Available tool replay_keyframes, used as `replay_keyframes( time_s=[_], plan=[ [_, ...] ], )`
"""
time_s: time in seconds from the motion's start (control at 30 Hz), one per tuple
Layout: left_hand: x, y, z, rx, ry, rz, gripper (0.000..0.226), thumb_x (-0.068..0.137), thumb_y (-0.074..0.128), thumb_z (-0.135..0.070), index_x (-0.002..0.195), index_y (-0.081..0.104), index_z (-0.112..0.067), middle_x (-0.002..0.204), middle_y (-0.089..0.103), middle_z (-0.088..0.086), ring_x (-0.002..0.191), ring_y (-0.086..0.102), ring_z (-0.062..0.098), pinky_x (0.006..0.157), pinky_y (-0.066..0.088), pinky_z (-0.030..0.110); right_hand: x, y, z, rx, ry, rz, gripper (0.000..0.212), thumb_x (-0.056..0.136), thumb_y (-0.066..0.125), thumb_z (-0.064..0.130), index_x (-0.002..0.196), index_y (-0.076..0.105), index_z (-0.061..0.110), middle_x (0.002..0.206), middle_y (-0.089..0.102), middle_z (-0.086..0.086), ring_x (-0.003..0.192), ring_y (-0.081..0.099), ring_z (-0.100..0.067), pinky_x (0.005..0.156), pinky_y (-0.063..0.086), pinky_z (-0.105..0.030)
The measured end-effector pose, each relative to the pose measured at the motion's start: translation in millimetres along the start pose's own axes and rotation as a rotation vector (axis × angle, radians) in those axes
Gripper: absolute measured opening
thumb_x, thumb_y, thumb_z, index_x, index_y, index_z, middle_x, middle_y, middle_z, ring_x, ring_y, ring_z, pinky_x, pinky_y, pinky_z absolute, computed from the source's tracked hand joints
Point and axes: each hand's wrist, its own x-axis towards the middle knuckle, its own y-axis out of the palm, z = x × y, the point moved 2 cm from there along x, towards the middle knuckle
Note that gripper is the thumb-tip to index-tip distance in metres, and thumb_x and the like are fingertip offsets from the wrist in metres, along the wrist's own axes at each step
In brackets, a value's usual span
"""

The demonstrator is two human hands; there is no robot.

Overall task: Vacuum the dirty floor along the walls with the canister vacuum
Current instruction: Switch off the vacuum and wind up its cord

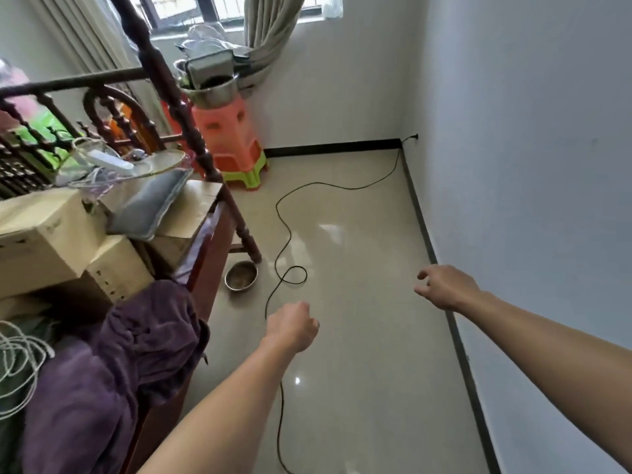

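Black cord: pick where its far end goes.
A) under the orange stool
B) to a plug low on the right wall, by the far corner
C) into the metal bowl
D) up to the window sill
B: the black cord snakes over the floor into the corner and ends at a plug low on the right wall, clear of the orange stool and the metal bowl.

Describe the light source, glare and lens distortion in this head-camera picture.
Head view: daylight enters through the window, which is washed out to white. The same view shows bright glare patches on the tiled floor. Its wide lens bows the dark baseboard into a curve.
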Motion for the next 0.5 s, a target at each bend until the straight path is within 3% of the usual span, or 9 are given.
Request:
replay_keyframes(
  time_s=[0.17,0.33,0.5],
  plan=[
    [113,-76,-28,0.041,0.092,-0.031,0.025,0.091,0.044,-0.032,0.105,0.057,-0.016,0.108,0.061,0.008,0.097,0.058,0.029,0.072,0.038,0.031,87,-62,0,0.065,0.067,-0.038,0.045,0.094,0.054,0.044,0.135,0.056,0.024,0.136,0.06,-0.002,0.118,0.057,-0.023,0.092,0.049,-0.035],
    [228,-130,-62,0.086,0.157,-0.044,0.022,0.092,0.044,-0.034,0.101,0.056,-0.017,0.105,0.06,0.007,0.09,0.055,0.028,0.07,0.037,0.031,189,-111,-6,0.105,0.099,-0.069,0.04,0.093,0.055,0.04,0.13,0.059,0.024,0.131,0.062,-0.001,0.111,0.059,-0.023,0.08,0.045,-0.031],
    [349,-171,-105,0.077,0.164,-0.054,0.019,0.091,0.045,-0.033,0.095,0.053,-0.017,0.097,0.06,0.006,0.08,0.049,0.026,0.068,0.038,0.032,317,-150,-24,0.149,0.123,-0.07,0.04,0.093,0.055,0.039,0.13,0.059,0.023,0.13,0.062,-0.001,0.108,0.059,-0.022,0.077,0.043,-0.03]
  ],
)
